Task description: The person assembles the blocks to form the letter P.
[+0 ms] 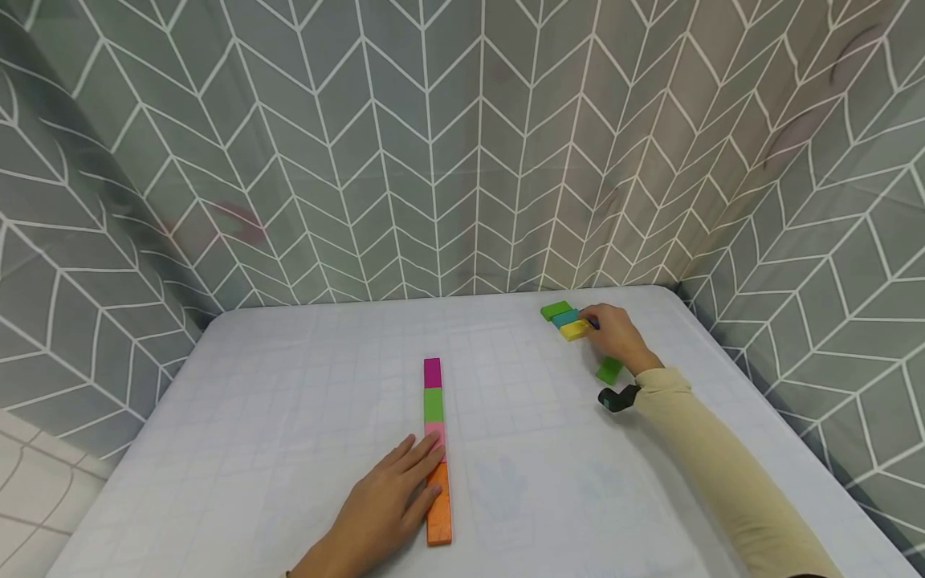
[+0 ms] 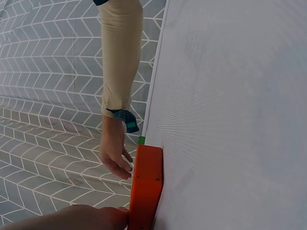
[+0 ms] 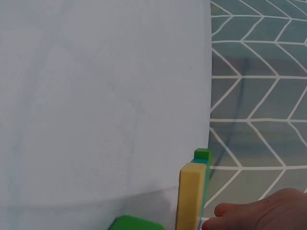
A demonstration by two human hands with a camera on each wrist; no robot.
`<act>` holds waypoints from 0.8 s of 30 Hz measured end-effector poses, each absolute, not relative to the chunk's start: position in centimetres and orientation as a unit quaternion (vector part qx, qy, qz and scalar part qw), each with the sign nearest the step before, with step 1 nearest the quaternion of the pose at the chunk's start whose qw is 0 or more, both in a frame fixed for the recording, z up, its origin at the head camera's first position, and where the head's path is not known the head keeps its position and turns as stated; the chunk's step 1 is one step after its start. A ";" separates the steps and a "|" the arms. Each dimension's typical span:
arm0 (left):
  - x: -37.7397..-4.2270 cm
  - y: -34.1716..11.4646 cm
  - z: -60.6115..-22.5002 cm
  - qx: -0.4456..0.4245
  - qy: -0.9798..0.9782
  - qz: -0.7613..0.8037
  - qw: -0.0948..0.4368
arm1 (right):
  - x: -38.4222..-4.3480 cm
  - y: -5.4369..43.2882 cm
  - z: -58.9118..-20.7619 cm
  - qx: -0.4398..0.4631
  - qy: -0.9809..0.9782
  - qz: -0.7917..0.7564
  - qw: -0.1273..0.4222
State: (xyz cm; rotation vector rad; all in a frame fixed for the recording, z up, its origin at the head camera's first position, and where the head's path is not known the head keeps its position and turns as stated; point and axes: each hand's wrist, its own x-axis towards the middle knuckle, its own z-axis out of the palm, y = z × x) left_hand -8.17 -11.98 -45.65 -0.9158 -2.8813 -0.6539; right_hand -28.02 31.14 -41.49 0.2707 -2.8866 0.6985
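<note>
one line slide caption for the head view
Left hand on a line of coloured blocks, right hand at another group of blocks near the white table's far edge.

Colored blocks [image 1: 433, 405] on white table [image 1: 289, 401]

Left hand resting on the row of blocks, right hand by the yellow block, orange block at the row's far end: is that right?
No: in the head view, the orange block is nearest in the row; the magenta block is farthest. The left hand does rest on the row, and the right hand is by the yellow block.
</note>
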 end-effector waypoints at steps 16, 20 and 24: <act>-8.2 -12.0 -45.7 -0.295 -0.932 -0.210 0.024 | -28.3 30.3 -42.7 0.076 -0.980 0.178 0.045; -8.2 -12.0 -45.7 -0.291 -0.934 -0.208 0.018 | -28.0 30.0 -42.8 0.073 -0.980 0.180 0.045; -8.1 -12.0 -45.7 -0.292 -0.933 -0.209 0.019 | -27.7 29.8 -43.0 0.072 -0.980 0.177 0.049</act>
